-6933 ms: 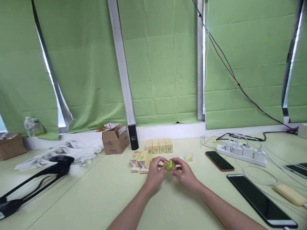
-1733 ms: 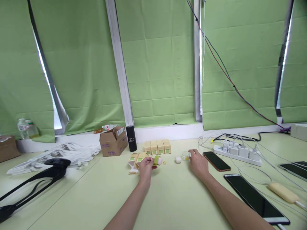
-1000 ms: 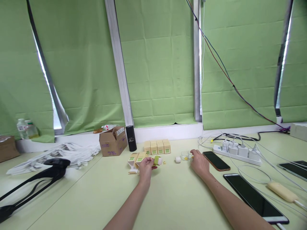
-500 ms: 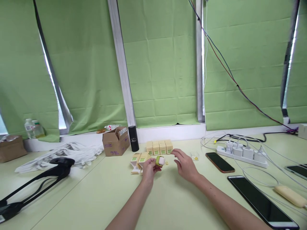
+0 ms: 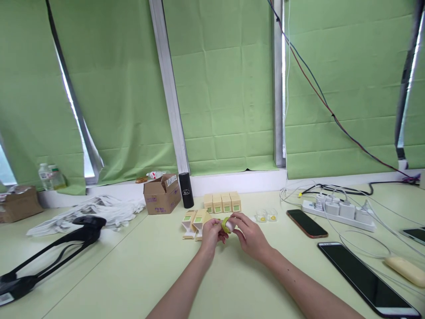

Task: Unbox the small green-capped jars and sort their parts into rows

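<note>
Near the middle of the table my left hand [image 5: 211, 235] grips a small rounded item with a green band and a whitish end [image 5: 228, 225]. My right hand [image 5: 251, 235] meets it from the other side, its fingertips closed at the whitish end. Just behind my left hand two opened cream cartons [image 5: 189, 223] with green labels stand side by side, partly covered by that hand. A row of several closed cream boxes [image 5: 222, 203] stands further back. To the right of my hands are two small clear plastic cups [image 5: 266, 215] with yellow bits in them.
A cardboard box [image 5: 161, 195] and black cylinder [image 5: 186, 190] stand at the back. White cloth-like strips [image 5: 89, 213] and a black frame [image 5: 59, 252] lie left. On the right are two phones [image 5: 307, 223], a power strip [image 5: 338, 212], cables and a cream power bank [image 5: 405, 270].
My right hand has moved left and in, and its fingers now touch the green-and-white item. Both clear cups now show. A small yellow piece seen beside the item is no longer visible.
</note>
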{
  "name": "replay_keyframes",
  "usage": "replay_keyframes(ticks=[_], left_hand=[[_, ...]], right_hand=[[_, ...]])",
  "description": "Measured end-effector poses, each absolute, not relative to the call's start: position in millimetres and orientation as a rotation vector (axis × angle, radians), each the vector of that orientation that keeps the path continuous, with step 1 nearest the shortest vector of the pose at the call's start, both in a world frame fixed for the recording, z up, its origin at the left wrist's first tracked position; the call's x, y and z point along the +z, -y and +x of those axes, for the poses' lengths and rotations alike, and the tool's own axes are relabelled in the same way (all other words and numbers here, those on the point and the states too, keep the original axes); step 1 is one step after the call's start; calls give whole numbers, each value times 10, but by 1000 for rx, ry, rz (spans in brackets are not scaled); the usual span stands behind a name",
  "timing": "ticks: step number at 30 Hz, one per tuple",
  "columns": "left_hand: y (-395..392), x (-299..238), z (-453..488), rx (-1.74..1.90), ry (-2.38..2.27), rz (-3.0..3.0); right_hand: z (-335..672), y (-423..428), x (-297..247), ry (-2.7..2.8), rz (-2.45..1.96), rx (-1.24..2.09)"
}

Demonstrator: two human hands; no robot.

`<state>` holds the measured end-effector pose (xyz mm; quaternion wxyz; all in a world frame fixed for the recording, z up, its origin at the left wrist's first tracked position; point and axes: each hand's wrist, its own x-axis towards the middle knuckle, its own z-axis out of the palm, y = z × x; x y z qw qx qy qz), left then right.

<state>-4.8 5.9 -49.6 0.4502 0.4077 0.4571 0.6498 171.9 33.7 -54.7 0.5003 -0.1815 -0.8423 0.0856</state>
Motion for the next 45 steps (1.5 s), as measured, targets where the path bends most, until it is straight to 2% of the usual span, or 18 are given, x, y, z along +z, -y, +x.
replay_keyframes(ticks=[3, 10, 15, 23, 29, 38, 45], left_hand=[[-52, -478, -53, 1604, -1118, 1029], [-64, -475, -75, 1641, -1172, 1036], [-46, -476, -67, 1671, -1181, 1063], [-50, -441, -45, 1739, -1215, 1132], [-10, -447, 0, 1797, -1288, 1391], [103, -463, 85, 1596, -1367, 1740], [99, -486, 91, 1539, -1241, 1678]], right_hand=[[1693, -346, -531, 1850, -439, 514], [1667, -434, -528, 1133, -401, 1557], [1682, -453, -577, 921, -395, 1741], [1650, -413, -565, 1021, -467, 1605], [1620, -432, -630, 1295, -633, 1232], [1663, -308, -661, 1800, -652, 482], [1703, -309, -663, 1956, -696, 186]])
